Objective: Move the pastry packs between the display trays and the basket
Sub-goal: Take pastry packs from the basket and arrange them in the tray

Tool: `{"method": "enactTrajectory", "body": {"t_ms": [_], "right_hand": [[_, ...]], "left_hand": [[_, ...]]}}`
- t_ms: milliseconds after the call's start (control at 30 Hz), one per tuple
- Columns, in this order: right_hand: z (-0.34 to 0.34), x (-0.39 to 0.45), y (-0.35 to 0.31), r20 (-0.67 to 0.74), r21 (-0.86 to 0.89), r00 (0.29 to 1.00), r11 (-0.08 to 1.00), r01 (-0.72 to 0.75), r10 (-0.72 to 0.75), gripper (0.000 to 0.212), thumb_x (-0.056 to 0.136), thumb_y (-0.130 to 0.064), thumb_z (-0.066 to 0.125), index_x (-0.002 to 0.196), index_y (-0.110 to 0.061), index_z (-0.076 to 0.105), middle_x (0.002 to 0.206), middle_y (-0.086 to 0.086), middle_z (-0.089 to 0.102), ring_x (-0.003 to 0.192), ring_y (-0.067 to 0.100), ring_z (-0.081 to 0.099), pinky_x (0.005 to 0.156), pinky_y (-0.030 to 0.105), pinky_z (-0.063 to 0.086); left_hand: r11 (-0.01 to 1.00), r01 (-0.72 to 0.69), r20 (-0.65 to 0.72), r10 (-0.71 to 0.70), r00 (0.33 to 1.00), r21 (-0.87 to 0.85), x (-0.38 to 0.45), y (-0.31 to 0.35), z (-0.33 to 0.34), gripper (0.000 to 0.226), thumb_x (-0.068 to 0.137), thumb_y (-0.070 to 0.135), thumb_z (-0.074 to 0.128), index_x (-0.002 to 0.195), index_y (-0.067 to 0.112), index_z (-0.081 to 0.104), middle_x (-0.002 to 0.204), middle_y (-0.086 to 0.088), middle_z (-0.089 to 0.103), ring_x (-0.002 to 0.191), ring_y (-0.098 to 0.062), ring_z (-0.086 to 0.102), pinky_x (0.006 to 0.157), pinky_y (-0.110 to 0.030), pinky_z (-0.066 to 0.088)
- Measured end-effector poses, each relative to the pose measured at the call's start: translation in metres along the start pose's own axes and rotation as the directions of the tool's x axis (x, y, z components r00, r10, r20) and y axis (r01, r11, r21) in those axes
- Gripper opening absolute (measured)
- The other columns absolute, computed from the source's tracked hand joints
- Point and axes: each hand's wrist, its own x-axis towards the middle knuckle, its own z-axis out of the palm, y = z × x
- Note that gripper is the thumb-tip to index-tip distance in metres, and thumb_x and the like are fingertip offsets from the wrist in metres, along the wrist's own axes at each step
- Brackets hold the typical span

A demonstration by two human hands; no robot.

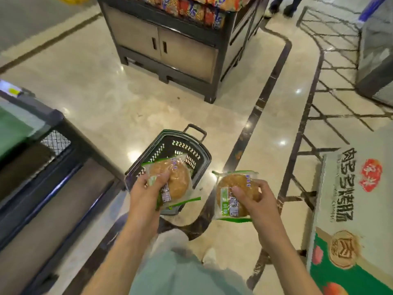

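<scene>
A dark plastic basket (189, 149) with a pull handle stands on the floor in front of me. My left hand (145, 193) grips a clear pastry pack (176, 179) with green edges and a round brown pastry, held over the basket's near side. My right hand (255, 199) grips a second pastry pack (230, 188) of the same kind, held to the right of the basket, above the floor. The basket's inside shows no other packs, though its near part is hidden by the left pack.
A dark display stand (36, 158) runs along the left. A black cabinet stand (170, 45) with colourful packs on top stands ahead. A printed display box (350, 209) is at the right. A person's legs (282, 5) are at the far top.
</scene>
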Motion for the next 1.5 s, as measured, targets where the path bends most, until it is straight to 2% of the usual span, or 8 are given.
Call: {"method": "enactTrajectory", "body": {"t_ms": [400,667,833,933,1067,1300,1367,1500], "right_hand": [[0.073,0.205,-0.044,0.553,-0.475,0.824,0.86,0.188,0.125,0.037,0.083,-0.021,0.081,0.111,-0.021,0.058,0.096,0.0,0.076,0.086,0.019,0.075,0.07,0.036,0.062],[0.166,0.332,0.002,0.782,-0.622,0.534,0.365,0.693,0.32,0.054,0.082,-0.051,0.078,0.122,-0.032,0.048,0.101,-0.014,0.064,0.094,0.016,0.065,0.081,0.041,0.054],[0.232,0.436,0.125,0.781,-0.561,0.385,0.282,0.778,0.492,0.059,0.083,-0.052,0.075,0.126,-0.026,0.045,0.103,-0.006,0.064,0.094,0.022,0.064,0.081,0.044,0.053],[0.263,0.504,0.22,0.775,-0.517,0.323,0.252,0.818,0.544,0.055,0.083,-0.054,0.074,0.122,-0.027,0.046,0.106,-0.003,0.066,0.094,0.024,0.063,0.08,0.042,0.052],[0.289,0.577,0.326,0.786,-0.521,0.324,0.281,0.806,0.526,0.051,0.082,-0.054,0.075,0.116,-0.029,0.047,0.102,-0.006,0.064,0.092,0.021,0.061,0.08,0.042,0.05],[0.303,0.617,0.438,0.789,-0.505,0.278,0.322,0.801,0.547,0.048,0.081,-0.053,0.077,0.107,-0.027,0.045,0.086,-0.01,0.061,0.087,0.029,0.061,0.077,0.049,0.051],[0.306,0.619,0.454,0.795,-0.494,0.265,0.329,0.805,0.546,0.046,0.081,-0.053,0.077,0.106,-0.03,0.045,0.088,-0.005,0.065,0.086,0.031,0.062,0.077,0.05,0.051],[0.312,0.621,0.471,0.784,-0.468,0.228,0.309,0.828,0.578,0.047,0.082,-0.053,0.076,0.105,-0.035,0.04,0.086,-0.005,0.064,0.08,0.03,0.062,0.074,0.049,0.05]], "left_hand": [[0.986,-0.05,-0.536,-0.045,0.843,-0.161,0.091,-0.051,-0.025,0.044,0.075,0.024,0.081,0.109,0.001,0.067,0.107,-0.017,0.074,0.084,-0.023,0.071,0.072,-0.035,0.058],[0.993,0.096,-0.726,-0.12,0.678,-0.074,0.212,-0.111,-0.038,0.042,0.078,0.016,0.087,0.109,0.012,0.059,0.104,-0.008,0.071,0.084,-0.016,0.07,0.072,-0.035,0.057],[0.951,0.275,-0.762,-0.073,0.644,0.142,0.326,-0.204,-0.072,0.041,0.076,0.014,0.088,0.098,0.018,0.053,0.088,0.01,0.062,0.08,-0.012,0.06,0.069,-0.016,0.051],[0.843,0.404,-0.711,-0.037,0.703,0.355,0.406,-0.271,-0.107,0.04,0.076,0.025,0.087,0.097,0.025,0.052,0.081,0.01,0.06,0.074,-0.019,0.058,0.069,-0.035,0.054],[0.539,0.532,-0.588,-0.083,0.805,0.652,0.505,-0.348,-0.163,0.037,0.082,0.029,0.08,0.108,0.018,0.056,0.097,-0.007,0.067,0.096,-0.033,0.063,0.083,-0.044,0.049],[0.244,0.491,-0.438,-0.241,0.866,0.837,0.604,-0.417,-0.22,0.058,0.072,0.048,0.079,0.123,0.026,0.064,0.119,-0.01,0.068,0.113,-0.031,0.065,0.097,-0.043,0.052],[0.046,0.469,-0.453,-0.197,0.87,0.882,0.62,-0.431,-0.23,0.06,0.082,0.053,0.067,0.136,0.029,0.058,0.131,-0.012,0.062,0.122,-0.036,0.059,0.098,-0.044,0.049],[-0.101,0.403,-0.409,-0.043,0.912,0.91,0.623,-0.453,-0.23,0.063,0.095,0.034,0.057,0.153,0.021,0.035,0.152,-0.014,0.04,0.141,-0.034,0.034,0.114,-0.045,0.025]]}}
